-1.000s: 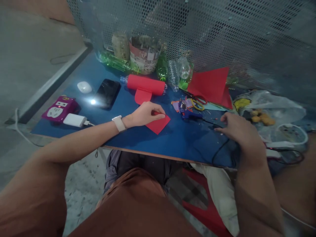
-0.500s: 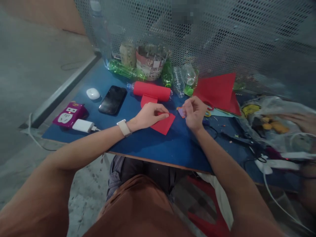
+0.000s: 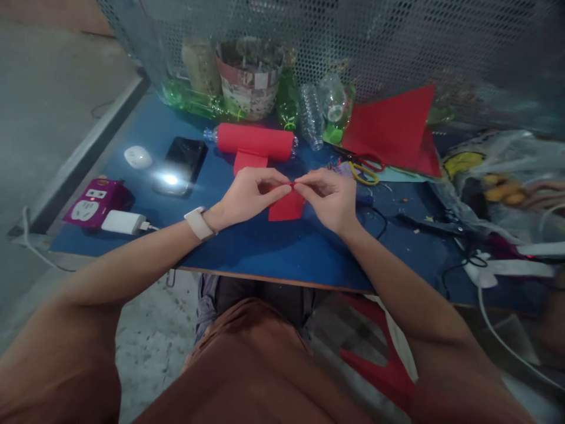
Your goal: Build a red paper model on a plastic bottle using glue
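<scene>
Both of my hands meet over the blue table and pinch the top edge of a small piece of red paper [image 3: 286, 208]. My left hand [image 3: 251, 193] grips it from the left, thumb against fingertips. From the right, my right hand [image 3: 331, 197] pinches the same edge, its fingertips nearly touching the left ones. Just beyond them lies a plastic bottle wrapped in red paper [image 3: 253, 141], on its side, with a red flap [image 3: 251, 162] extending toward my left hand. Scissors with red and yellow handles [image 3: 365, 172] lie past my right hand.
At left are a phone [image 3: 182, 165], a white earbud case [image 3: 138, 157] and a purple power adapter [image 3: 97, 203]. Plastic bottles [image 3: 312, 115] and a pot [image 3: 251, 88] line the mesh panel. Red sheets [image 3: 391, 129], cables and a plastic bag [image 3: 529, 162] occupy the right, near another person's hand.
My right hand has moved left and closed on the red paper beside my left hand. The paper has turned and its top edge is now between both hands. The view has shifted a little.
</scene>
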`<state>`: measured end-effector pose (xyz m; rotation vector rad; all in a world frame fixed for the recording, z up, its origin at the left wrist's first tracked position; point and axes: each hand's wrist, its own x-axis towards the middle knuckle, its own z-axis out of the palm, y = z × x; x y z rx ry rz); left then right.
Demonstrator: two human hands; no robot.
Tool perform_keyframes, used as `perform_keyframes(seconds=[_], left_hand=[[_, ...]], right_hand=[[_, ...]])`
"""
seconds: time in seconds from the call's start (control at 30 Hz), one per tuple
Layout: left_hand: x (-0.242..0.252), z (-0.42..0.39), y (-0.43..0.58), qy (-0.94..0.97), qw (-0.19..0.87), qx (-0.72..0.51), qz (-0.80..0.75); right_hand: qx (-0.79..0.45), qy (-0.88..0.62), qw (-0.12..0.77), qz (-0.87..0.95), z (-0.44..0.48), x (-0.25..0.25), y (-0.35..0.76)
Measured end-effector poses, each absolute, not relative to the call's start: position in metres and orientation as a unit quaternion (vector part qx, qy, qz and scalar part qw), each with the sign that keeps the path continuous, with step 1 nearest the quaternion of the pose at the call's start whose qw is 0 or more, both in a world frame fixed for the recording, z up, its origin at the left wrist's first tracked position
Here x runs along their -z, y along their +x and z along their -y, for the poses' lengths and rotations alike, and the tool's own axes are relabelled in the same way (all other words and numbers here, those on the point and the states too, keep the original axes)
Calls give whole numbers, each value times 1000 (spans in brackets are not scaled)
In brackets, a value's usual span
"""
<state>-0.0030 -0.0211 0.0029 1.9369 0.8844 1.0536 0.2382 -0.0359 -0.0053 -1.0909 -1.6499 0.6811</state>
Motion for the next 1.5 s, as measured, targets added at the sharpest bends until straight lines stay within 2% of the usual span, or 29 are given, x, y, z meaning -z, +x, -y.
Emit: perform_keyframes(seconds=[0.13, 0.3, 0.5, 0.77, 1.13, 1.5], left_hand=[[-1, 18, -2, 764, 383, -388, -344], [0, 14, -3, 762, 402, -379, -338], [2, 12, -5, 761, 411, -370, -339], [-1, 16, -5, 802, 308, -364, -360], [0, 10, -6, 791, 361, -363, -335], [0, 9, -8, 802, 322, -358, -354]], right_hand=[[-229, -426, 470, 738, 38, -4, 244], [-231, -443, 443, 744, 35, -5, 245], [-236, -448, 473, 721, 33, 3, 242], [-333, -419, 474, 699, 27, 12, 243], [-358, -428, 480, 678, 21, 14, 242], [-398, -425, 466, 666, 23, 14, 242]])
